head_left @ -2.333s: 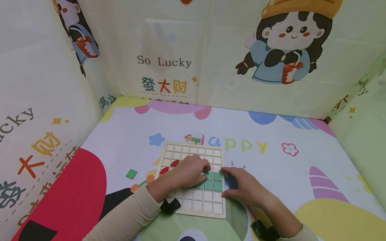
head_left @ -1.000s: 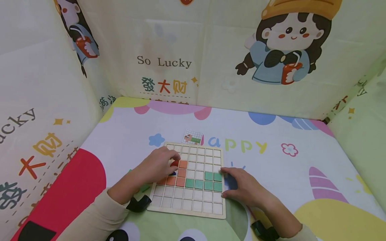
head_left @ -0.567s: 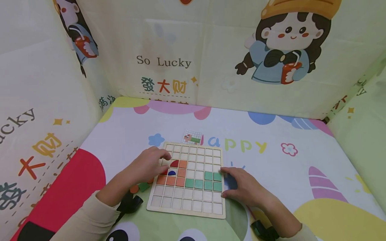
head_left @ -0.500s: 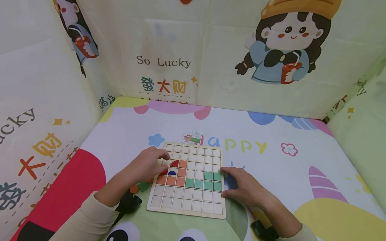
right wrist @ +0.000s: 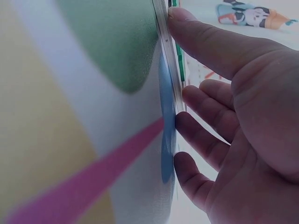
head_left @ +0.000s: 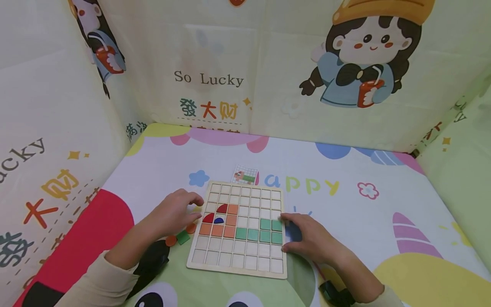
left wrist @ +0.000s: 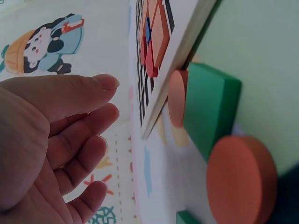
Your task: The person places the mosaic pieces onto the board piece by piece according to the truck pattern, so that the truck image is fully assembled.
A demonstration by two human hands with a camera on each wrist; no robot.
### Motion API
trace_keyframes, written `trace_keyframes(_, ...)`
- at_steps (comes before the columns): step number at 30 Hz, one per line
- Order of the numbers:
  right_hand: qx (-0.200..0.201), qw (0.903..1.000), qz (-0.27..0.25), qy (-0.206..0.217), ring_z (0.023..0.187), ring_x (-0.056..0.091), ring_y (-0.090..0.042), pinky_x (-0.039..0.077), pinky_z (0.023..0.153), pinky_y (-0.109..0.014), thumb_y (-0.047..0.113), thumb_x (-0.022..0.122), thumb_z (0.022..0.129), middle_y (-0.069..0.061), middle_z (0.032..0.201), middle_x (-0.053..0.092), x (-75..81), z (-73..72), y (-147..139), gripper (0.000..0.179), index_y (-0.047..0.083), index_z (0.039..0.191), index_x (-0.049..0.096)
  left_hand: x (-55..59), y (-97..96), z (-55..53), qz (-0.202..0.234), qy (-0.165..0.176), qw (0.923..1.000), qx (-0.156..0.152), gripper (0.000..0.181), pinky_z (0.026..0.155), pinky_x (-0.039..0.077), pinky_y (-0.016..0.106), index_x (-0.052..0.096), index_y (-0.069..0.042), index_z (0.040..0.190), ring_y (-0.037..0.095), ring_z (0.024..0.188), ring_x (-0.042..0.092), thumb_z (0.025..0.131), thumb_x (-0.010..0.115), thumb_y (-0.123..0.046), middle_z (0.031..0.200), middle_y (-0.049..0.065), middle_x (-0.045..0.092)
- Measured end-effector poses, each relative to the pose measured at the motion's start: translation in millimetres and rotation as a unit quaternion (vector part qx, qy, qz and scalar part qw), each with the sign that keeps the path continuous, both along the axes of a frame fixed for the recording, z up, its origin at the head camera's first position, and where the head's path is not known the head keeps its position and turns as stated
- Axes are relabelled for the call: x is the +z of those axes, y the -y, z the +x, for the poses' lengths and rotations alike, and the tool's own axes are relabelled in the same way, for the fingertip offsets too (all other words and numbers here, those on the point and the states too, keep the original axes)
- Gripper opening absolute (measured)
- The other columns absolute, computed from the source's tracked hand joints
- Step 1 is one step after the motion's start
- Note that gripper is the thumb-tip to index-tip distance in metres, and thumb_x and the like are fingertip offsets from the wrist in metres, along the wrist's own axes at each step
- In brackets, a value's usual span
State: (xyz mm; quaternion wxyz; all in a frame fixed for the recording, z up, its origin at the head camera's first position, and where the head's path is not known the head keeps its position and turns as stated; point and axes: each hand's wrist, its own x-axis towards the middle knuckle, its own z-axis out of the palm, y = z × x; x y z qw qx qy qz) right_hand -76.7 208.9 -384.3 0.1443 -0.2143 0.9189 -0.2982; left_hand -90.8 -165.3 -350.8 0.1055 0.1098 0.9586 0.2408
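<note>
A wooden grid board (head_left: 245,260) lies on the table in the head view. Set in its cells are red rounded pieces (head_left: 222,208), a blue half-round piece (head_left: 218,220), orange squares (head_left: 217,230) and green squares (head_left: 265,236). My left hand (head_left: 170,215) hovers at the board's left edge, fingers loosely bent with nothing between them, as the left wrist view confirms. Below it lie orange discs (left wrist: 243,182) and a loose green square tile (left wrist: 210,105). Thumb and fingers spread, my right hand (head_left: 310,236) touches the board's right edge with its fingertips.
A small printed grid card (head_left: 244,175) with a coloured pattern lies just behind the board. Another green tile (left wrist: 187,218) shows partly at the bottom of the left wrist view. Patterned cloth walls (head_left: 268,111) rise behind and on both sides of the table.
My left hand has drawn back leftward, from over the board's middle, past the red pieces, to its left edge. The pieces it covered are now visible. My right hand stays put.
</note>
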Motion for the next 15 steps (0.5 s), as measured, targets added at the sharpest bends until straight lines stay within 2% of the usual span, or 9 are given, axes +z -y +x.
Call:
trace_keyframes(7,0.002,1.0000,-0.003,0.000,0.130,0.049,-0.036,0.039,0.104,-0.055,0.032,0.086,0.079,-0.012,0.140,0.055,0.0,0.2,-0.1,0.076,0.006,0.142,0.053,-1.9,9.9,5.7,0.001,0.018,0.9996,0.021,0.035,0.069,0.058,0.033,0.070,-0.009,0.116,0.028,0.106,0.053,0.083,0.082,-0.016,0.110,0.010,0.060)
trace_keyframes(15,0.000,1.0000,0.000,-0.004,0.129,0.049,-0.035,0.040,0.103,-0.054,0.032,0.086,0.079,-0.011,0.139,0.055,-0.8,0.3,-0.5,0.076,0.007,0.143,0.053,-6.6,25.6,13.5,-0.017,0.026,0.9994,0.011,0.048,0.068,0.057,0.031,0.068,-0.008,0.118,0.028,0.102,0.053,0.076,0.088,-0.022,0.109,0.009,0.062)
